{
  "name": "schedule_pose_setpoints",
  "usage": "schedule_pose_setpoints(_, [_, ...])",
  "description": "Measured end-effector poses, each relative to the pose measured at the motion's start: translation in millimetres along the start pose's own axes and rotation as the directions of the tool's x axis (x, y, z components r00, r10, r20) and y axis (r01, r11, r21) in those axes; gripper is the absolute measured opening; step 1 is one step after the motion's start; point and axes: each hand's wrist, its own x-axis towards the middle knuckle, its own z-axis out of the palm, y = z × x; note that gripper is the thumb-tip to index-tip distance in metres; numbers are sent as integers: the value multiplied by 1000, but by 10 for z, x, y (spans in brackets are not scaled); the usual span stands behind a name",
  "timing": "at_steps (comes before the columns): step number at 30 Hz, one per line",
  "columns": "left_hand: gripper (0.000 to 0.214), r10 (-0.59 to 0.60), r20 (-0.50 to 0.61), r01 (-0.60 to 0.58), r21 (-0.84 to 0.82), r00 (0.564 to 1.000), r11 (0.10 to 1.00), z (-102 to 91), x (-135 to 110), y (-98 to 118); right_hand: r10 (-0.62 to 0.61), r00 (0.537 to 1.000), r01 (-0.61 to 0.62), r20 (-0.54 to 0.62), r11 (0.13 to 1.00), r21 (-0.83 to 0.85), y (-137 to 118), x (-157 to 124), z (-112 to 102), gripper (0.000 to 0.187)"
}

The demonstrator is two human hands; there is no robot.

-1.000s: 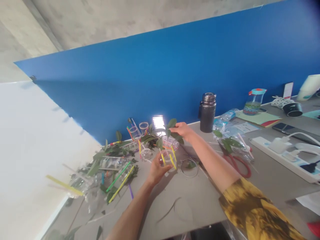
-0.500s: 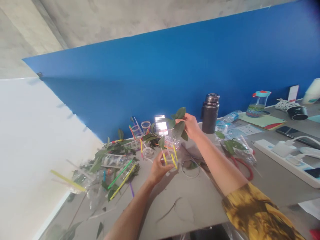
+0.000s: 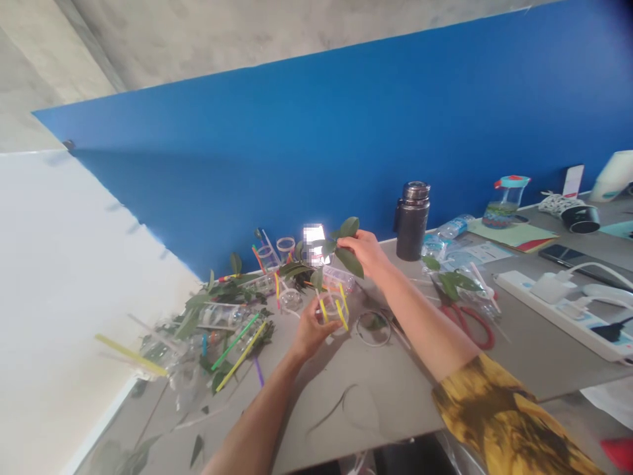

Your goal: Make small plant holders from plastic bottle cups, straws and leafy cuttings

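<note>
My left hand [image 3: 311,331] is closed around a clear plastic cup-like piece [image 3: 333,310] with yellow straws upright along its sides. Above it, my right hand [image 3: 368,254] pinches a leafy green sprig [image 3: 349,262]; the stem is partly hidden by leaves. One leaf [image 3: 317,278] hangs just over the cup's rim. Left of my left hand stands another clear piece [image 3: 291,300] with coloured straws. A clear ring [image 3: 373,328] lies on the table to the right of the cup.
Clear bottle pieces, leaves and straws [image 3: 242,356] crowd the table's left side. A dark thermos [image 3: 413,221] stands by the blue wall. Red-handled scissors [image 3: 472,326], a power strip [image 3: 558,316] and a green-lidded bottle [image 3: 505,203] are on the right. A bright phone screen [image 3: 319,245] is behind the sprig.
My right hand has shifted slightly left and down with the sprig, whose leaves have turned. My left hand keeps its hold on the cup. The whole view has shifted a little.
</note>
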Motion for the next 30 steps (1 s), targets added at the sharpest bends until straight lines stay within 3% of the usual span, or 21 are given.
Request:
schedule_pose_setpoints(11, [66,9,8,-9,33,1000,999,-12,24,-87,44,998,-24,51,942,-334,67,16,-17,10])
schedule_pose_setpoints(18, [64,13,-2,-13,33,1000,999,-1,7,-45,82,990,-27,115,910,-414,83,-20,18,10])
schedule_pose_setpoints(21, [64,26,6,-26,31,1000,999,-4,-1,-28,24,993,25,118,918,-396,46,-17,-9,7])
schedule_pose_setpoints(25, [64,29,9,-30,49,1000,998,-8,-7,-12,-81,994,96,72,964,-246,-63,-21,-77,12])
schedule_pose_setpoints(30, [64,12,10,-12,41,1000,999,-6,-19,-9,-83,986,112,145,973,-202,-171,-32,-171,21])
